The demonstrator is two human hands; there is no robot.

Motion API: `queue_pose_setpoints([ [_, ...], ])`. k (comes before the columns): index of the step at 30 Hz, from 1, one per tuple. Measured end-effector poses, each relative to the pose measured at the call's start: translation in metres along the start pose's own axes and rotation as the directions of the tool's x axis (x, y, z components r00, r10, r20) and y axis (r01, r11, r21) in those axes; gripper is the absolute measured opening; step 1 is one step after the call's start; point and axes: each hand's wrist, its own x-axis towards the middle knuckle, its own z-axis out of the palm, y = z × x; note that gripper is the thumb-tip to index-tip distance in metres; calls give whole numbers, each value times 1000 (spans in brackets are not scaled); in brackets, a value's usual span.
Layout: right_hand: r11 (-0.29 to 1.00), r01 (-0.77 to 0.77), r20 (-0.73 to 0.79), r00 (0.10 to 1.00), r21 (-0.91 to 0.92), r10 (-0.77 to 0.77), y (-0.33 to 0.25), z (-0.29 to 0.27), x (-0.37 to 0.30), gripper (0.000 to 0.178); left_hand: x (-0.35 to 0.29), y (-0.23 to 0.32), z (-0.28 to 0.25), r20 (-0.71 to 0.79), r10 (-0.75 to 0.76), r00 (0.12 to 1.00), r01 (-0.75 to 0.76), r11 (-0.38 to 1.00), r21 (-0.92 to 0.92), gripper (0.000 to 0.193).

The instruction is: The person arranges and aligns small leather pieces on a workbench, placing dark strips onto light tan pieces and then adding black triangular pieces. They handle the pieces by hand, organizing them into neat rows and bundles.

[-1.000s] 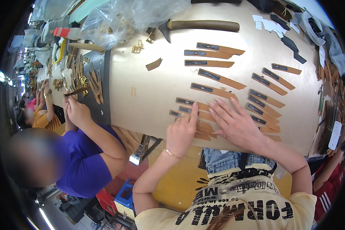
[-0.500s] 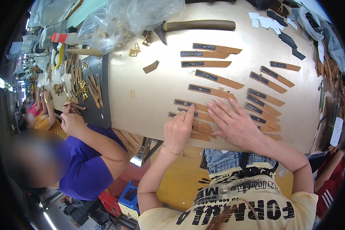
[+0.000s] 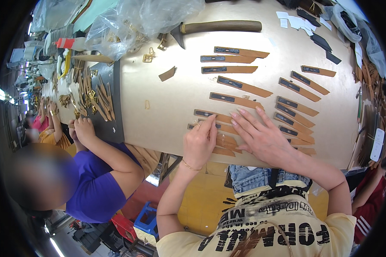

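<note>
My left hand (image 3: 200, 143) is pinching, thumb and forefinger closed on the near end of a tan strap (image 3: 212, 115) with a dark patch at its tip; the strap is lying flat at the near edge of the tabletop (image 3: 176, 98). My right hand (image 3: 261, 137) is spreading open, fingers splayed, palm pressing down on the overlapping straps just beside it, gripping nothing. I am judging that the flat palm is pinning the loose pile so it is not sliding while the left is teasing one piece free.

More straps are lying in rows (image 3: 244, 88) farther up and to the right, each apart from its neighbour, dark ends all pointing left, likely laid out that way for sorting. A hammer (image 3: 218, 28) is resting across the far side, well apart. Clear bags (image 3: 150, 17) and brass buckles (image 3: 149, 55) are crowding the far left corner. A co-worker in a purple shirt (image 3: 96, 184) is working at the adjoining dark mat (image 3: 105, 109), hands (image 3: 82, 128) near their own pile. Nothing is blocking my reach; the overlapped pieces under my palm are the only snag.
</note>
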Motion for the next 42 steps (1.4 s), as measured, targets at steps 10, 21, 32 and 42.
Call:
queue_pose_setpoints([
  [10,998,-4,-71,997,-58,0,0,-5,18,60,-1,-2,2,3,62,998,-62,993,97,25],
  [21,1000,6,-55,998,1,-6,4,2,21,57,-7,-12,-5,148,200,969,-236,927,293,44],
  [32,1000,-4,-45,999,15,5,4,3,19,59,-4,-8,1,58,155,986,-164,959,229,33],
  [42,1000,1,-109,994,-10,-2,1,1,24,55,0,-7,2,48,116,992,-122,975,186,27],
])
